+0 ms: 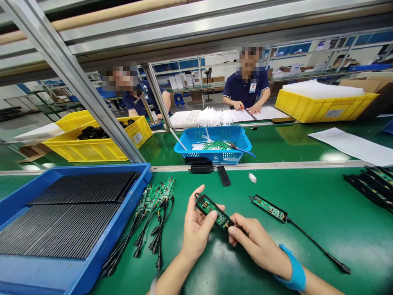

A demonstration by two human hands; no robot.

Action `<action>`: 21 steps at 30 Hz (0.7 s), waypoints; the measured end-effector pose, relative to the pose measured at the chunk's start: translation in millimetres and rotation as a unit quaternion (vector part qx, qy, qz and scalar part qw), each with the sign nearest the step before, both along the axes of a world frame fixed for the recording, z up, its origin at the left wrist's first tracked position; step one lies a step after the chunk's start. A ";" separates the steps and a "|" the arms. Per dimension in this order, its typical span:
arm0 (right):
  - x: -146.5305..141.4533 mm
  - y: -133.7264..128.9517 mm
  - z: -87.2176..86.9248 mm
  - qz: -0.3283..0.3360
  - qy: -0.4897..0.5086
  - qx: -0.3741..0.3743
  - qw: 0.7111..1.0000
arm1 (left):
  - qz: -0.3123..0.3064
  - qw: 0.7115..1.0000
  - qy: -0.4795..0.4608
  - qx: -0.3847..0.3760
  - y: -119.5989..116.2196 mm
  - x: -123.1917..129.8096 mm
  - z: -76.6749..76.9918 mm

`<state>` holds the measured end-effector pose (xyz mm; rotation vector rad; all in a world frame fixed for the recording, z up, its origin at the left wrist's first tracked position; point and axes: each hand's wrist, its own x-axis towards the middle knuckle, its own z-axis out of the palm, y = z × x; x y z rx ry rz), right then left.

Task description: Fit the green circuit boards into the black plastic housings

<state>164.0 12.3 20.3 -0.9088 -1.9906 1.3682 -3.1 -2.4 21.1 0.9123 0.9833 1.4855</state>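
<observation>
Two bare hands hold one slim black case (205,201) with a green circuit board inside it, raised above the middle of the green surface (224,268). The left hand (198,229) is closed around the case's left part, its thumb laid over the board. The right hand (256,241), with a blue band (293,268) at its wrist, pinches the right end, where small coloured wires show.

To the right on the surface lies a second case (270,208), also holding a board, its black cable (319,245) running toward the near right. Left of the hands, loose circuit boards (159,194) lie in a bunch, their cables trailing nearer. A blue tray (52,272) at the left holds rows of black strips (61,223). On the far side, a blue basket (211,156) contains green and white pieces. Beyond it, a co-worker (247,88) bends over white sheets.
</observation>
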 end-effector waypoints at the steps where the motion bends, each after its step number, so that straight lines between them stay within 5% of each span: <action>1: 0.6 -0.9 2.5 0.046 0.034 -0.057 0.997 | -0.021 0.999 -0.026 -0.038 1.6 -2.2 0.4; 3: 2.5 -1.3 5.5 0.119 0.088 -0.137 0.979 | -0.081 0.985 -0.074 -0.131 5.3 -5.9 0.3; 5: 4.5 0.8 3.6 0.087 0.081 -0.122 0.985 | -0.138 0.967 -0.070 -0.200 8.6 -6.5 -1.9; 9: 7.9 12.1 -13.2 -0.085 -0.050 0.114 0.989 | -0.210 0.953 0.062 -0.212 11.0 0.2 -11.6; 13: 10.4 20.1 -27.3 -0.068 -0.105 0.298 0.946 | -0.230 0.949 0.120 -0.179 9.1 4.8 -19.8; 21: 5.3 16.7 -26.1 -0.063 -0.128 0.455 0.879 | -0.244 0.948 0.132 -0.153 7.7 5.4 -26.6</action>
